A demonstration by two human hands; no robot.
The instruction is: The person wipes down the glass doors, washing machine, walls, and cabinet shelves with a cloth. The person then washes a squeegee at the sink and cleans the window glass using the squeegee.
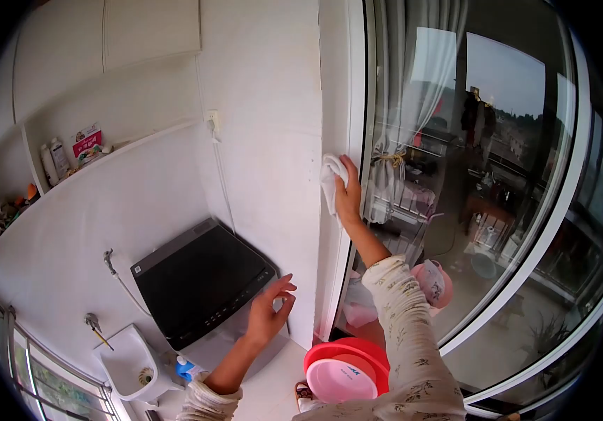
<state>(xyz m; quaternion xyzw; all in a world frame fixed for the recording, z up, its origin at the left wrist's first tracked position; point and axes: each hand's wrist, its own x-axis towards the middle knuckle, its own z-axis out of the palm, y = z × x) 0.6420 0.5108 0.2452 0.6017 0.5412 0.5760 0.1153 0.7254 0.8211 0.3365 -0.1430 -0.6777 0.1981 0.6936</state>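
Note:
My right hand [348, 193] presses a folded white cloth [330, 175] against the white wall edge beside the sliding door's frame [355, 105]. Its fingers are bent over the cloth, and the arm is stretched up and forward. Lower down, my left hand [270, 310] hangs in the air with loosely curved, parted fingers and nothing in it. Behind that hand, as seen from here, stands a washing machine [200, 281] with a dark lid, near the corner of the wall.
Red and pink basins [343, 380] stand on the floor below my arms. A small white sink [127, 361] and a blue-labelled bottle [188, 368] are at lower left. A shelf [133, 149] carries bottles and a pink box [88, 144]. Large glass panes [477, 182] fill the right.

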